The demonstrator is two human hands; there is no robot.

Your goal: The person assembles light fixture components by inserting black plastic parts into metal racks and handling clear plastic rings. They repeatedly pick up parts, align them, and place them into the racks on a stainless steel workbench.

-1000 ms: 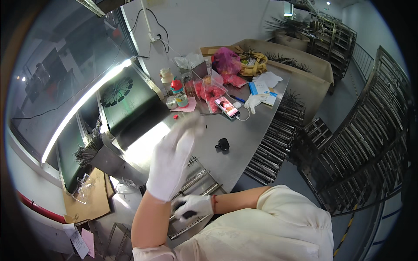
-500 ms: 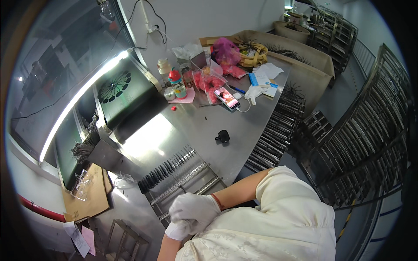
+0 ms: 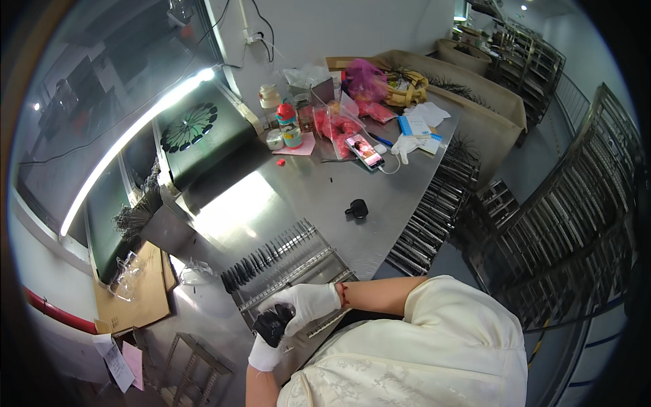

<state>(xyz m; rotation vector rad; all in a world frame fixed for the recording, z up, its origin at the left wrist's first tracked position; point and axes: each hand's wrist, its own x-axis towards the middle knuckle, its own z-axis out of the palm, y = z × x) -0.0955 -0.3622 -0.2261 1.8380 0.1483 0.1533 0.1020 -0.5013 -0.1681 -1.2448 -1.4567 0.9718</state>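
At the near edge of the metal table, both gloved hands meet over a metal rack point(image 3: 308, 266). A row of dark, flat, oval-tipped pieces point(image 3: 261, 261) on thin stems stands along the rack's far side. My left hand point(image 3: 271, 327), in a white glove with black showing over the fingers, is closed; whether that black is coating or something held cannot be told. My right hand point(image 3: 306, 306), in a white glove, curls against the left one with fingers bent. What lies between the fingers is hidden.
A black plug-like piece point(image 3: 357, 209) lies beyond the rack. Farther back are a lit phone point(image 3: 365, 150), bags of red pieces point(image 3: 339, 125) and a bottle point(image 3: 289, 127). A metal holder of thin wires point(image 3: 166, 227) stands left; stacked racks point(image 3: 434, 210) are right.
My hands have parted slightly and turned, bringing the left hand's black finger area into sight. More of the rack's near part shows. The whole view has shifted a little.
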